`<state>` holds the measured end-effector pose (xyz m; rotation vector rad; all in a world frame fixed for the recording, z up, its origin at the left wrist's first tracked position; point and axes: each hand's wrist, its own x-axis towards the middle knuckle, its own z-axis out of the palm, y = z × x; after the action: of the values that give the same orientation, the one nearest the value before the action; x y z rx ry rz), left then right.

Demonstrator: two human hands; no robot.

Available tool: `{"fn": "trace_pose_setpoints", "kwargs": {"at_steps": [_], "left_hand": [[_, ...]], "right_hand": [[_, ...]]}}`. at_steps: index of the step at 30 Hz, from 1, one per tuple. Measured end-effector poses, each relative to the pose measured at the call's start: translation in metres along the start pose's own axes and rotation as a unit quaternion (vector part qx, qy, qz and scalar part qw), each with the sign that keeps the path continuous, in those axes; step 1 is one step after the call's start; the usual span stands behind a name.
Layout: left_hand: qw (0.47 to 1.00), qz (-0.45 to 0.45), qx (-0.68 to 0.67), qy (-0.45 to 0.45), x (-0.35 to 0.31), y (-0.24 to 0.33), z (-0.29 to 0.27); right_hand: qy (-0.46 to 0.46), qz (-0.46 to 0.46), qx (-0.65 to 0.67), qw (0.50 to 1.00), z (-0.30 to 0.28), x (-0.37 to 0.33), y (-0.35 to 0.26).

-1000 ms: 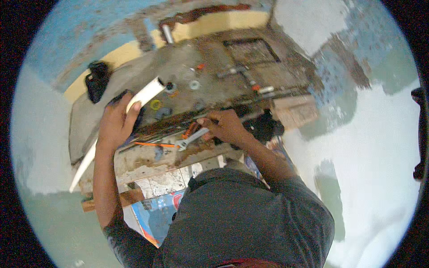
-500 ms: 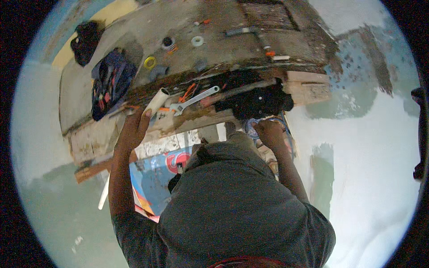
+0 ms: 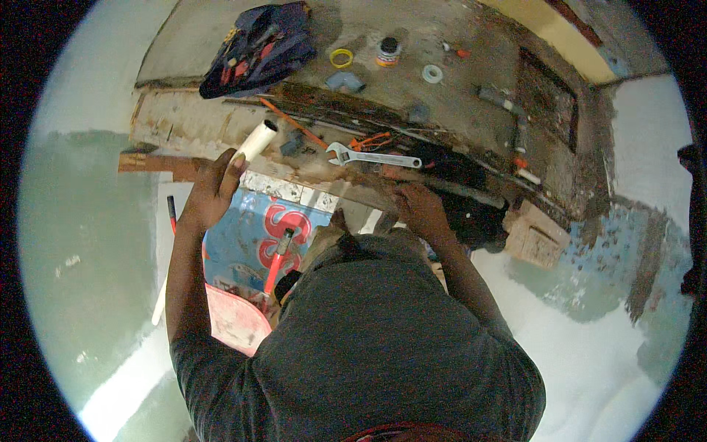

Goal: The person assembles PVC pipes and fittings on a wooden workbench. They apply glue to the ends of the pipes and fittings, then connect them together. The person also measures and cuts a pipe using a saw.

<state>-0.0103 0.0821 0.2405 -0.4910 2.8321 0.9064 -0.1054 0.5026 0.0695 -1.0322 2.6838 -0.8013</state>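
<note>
My left hand [image 3: 213,188] is wrapped round a white plastic pipe [image 3: 258,142], whose open upper end tilts up and to the right over the bench edge. The lower length of the pipe passes behind my left forearm. At the front edge of the bench, my right hand [image 3: 421,211] has bent, dim fingers; whether they hold anything does not show. Just beyond it lies an adjustable wrench [image 3: 375,158], beside orange-handled pliers [image 3: 368,140] and a black cloth-like bundle [image 3: 471,217]. A grey pipe fitting [image 3: 292,143] rests between the pipe's end and the wrench.
Farther back are a dark blue tool bag [image 3: 261,51], a yellow tape roll [image 3: 341,58], a grey elbow fitting [image 3: 345,81], a small jar [image 3: 388,51] and a white tape roll [image 3: 432,74]. Below the bench, a red-handled tool [image 3: 276,265] stands near a blue printed panel [image 3: 236,232].
The view has turned, shifting the bench contents. My right hand has moved left from beside the black bundle to near the wrench. My left hand still grips the pipe.
</note>
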Motion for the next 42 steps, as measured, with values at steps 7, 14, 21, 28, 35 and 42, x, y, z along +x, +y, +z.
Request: {"fn": "trace_pose_setpoints", "kwargs": {"at_steps": [7, 14, 21, 28, 35, 42], "left_hand": [[0.993, -0.101, -0.056, -0.009, -0.06, -0.032, 0.023], [0.982, -0.176, -0.064, 0.039, -0.081, -0.086, 0.085], [0.965, -0.249, -0.082, 0.02, -0.09, -0.158, 0.14], [0.957, -0.251, -0.143, 0.012, -0.091, -0.212, 0.177], [0.965, -0.223, -0.127, 0.059, -0.071, -0.256, 0.219], [0.964, -0.18, -0.181, 0.069, -0.058, -0.271, 0.215]], "right_hand": [[-0.064, -0.018, 0.069, 0.995, 0.002, 0.085, -0.019], [-0.1, -0.086, -0.035, 0.991, 0.105, 0.211, -0.044], [-0.179, -0.039, 0.004, 0.983, 0.15, 0.253, -0.047], [-0.185, 0.009, -0.075, 0.98, 0.143, 0.245, -0.059], [-0.052, -0.064, -0.118, 0.99, 0.167, 0.242, -0.03], [-0.119, 0.057, 0.1, 0.986, 0.17, 0.243, -0.014]]}}
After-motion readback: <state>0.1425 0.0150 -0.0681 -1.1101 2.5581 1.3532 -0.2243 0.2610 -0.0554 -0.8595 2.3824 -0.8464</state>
